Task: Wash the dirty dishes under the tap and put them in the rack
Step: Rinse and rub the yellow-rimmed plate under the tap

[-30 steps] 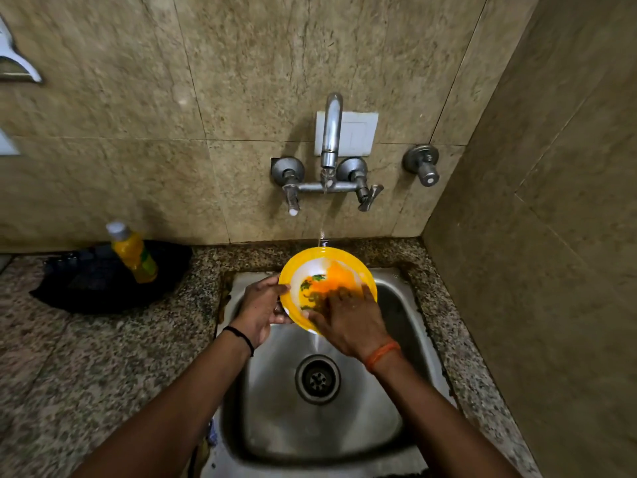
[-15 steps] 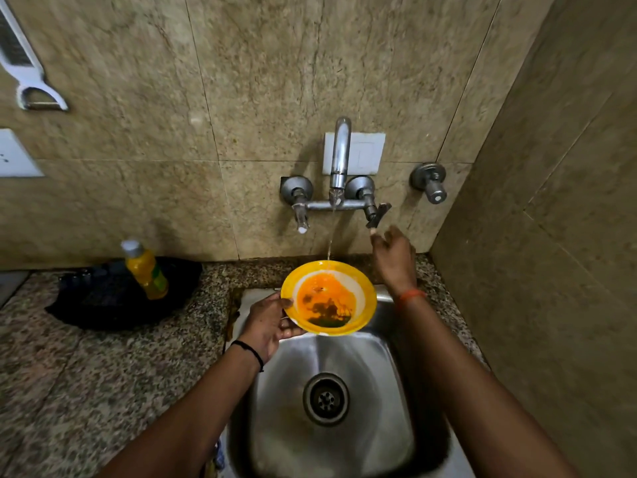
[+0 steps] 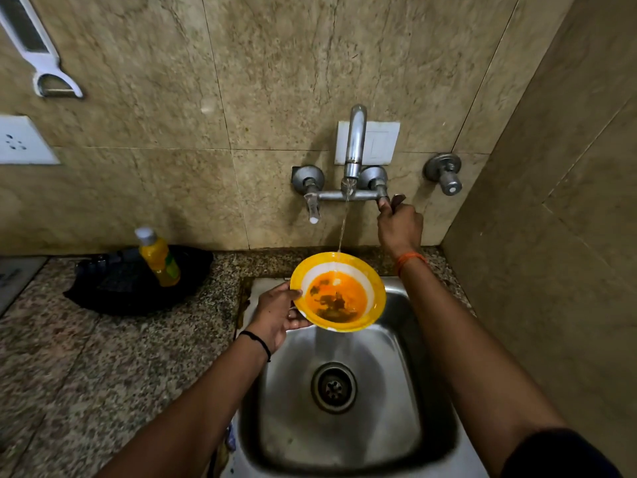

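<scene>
A yellow bottle (image 3: 159,257) is standing on the desk (image 3: 69,357). The left hand (image 3: 275,313) is pinching the rim of the bowl (image 3: 339,292) (orange residue inside) over the sink (image 3: 344,426); a thin stream is falling from the tap (image 3: 354,146). The right hand (image 3: 400,229), fingers curled, is gripping the tap handle (image 3: 396,200).

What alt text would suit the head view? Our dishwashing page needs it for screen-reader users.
A person's left hand holds a yellow-rimmed bowl with orange residue over a steel sink, under a thin stream from the wall tap. The right hand grips the tap's right handle. A yellow bottle stands on the granite counter to the left.
</scene>
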